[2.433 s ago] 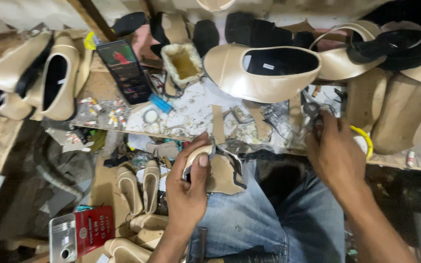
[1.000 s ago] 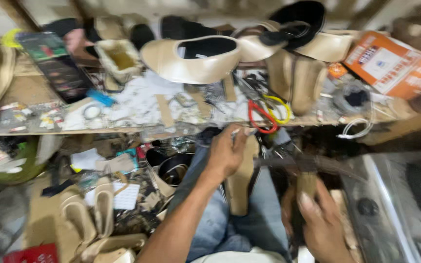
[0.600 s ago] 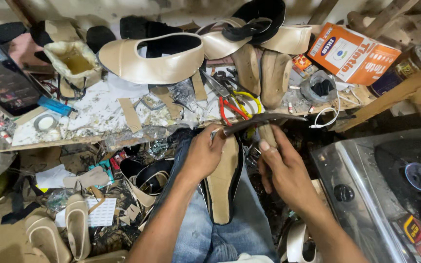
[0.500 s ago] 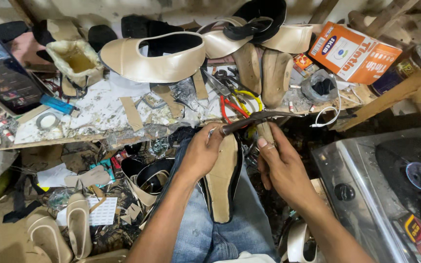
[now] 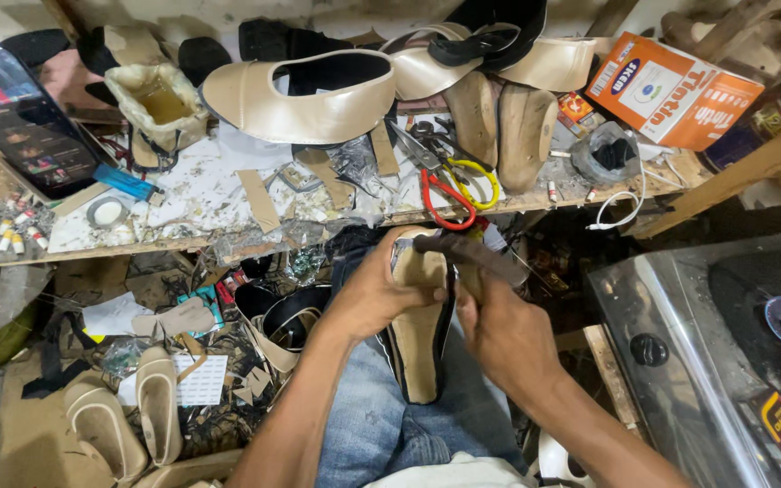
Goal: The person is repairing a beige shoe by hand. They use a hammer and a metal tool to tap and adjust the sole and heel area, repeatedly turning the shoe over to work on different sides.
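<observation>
Both hands stay closed round shoe sole [image 5: 419, 348] on lap.

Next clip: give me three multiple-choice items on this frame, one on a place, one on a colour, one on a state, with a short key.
1. Where does the shoe sole rest?
A. on the person's lap
B. on the workbench
C. on the stove

2. What colour are the scissors' handles?
A. both blue
B. one red, one yellow
C. both black

3. What is the left hand doing?
A. hanging free
B. gripping the sole
C. holding the phone

Key: A, it lies on the jeans; B, red and yellow loops show on the bench; B, its fingers wrap the sole's top.
</observation>
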